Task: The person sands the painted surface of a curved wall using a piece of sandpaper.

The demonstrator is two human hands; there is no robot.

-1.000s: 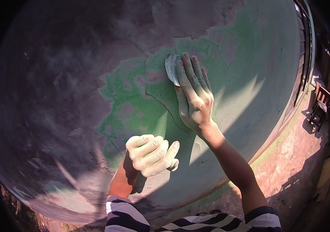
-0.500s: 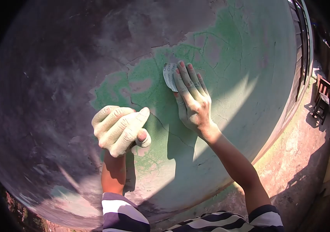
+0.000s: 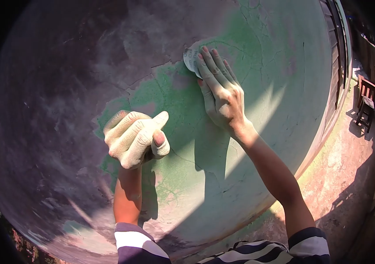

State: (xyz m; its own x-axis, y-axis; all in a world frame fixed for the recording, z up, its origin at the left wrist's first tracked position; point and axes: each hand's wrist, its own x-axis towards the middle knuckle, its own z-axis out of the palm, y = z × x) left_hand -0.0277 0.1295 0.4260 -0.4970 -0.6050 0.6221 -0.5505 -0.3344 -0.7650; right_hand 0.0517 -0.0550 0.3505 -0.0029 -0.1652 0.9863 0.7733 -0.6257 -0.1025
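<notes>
My right hand (image 3: 223,94) lies with fingers stretched against the wall (image 3: 266,119), pressing a piece of sandpaper (image 3: 190,60) to it. The printed backing of the sandpaper shows left of the fingertips; the rest is under the fingers. Pale dust coats both hands. My left hand (image 3: 135,138) is curled into a loose fist in front of the wall, lower and to the left. Its palm faces away, so anything inside is hidden. Around the hands is a patchy green area (image 3: 170,94), bordered by darker purple-grey paint (image 3: 73,92) with a ragged, cracked edge.
At the right, a wooden chair (image 3: 367,103) stands on the sunlit ground (image 3: 328,163). Dark bars (image 3: 338,53) run along the wall's right side. Shadows of my arms fall on the wall below the hands.
My right hand has slid upward along the wall with the sandpaper beneath its fingers. My left hand stays curled and appears slightly higher. The view has shifted a little.
</notes>
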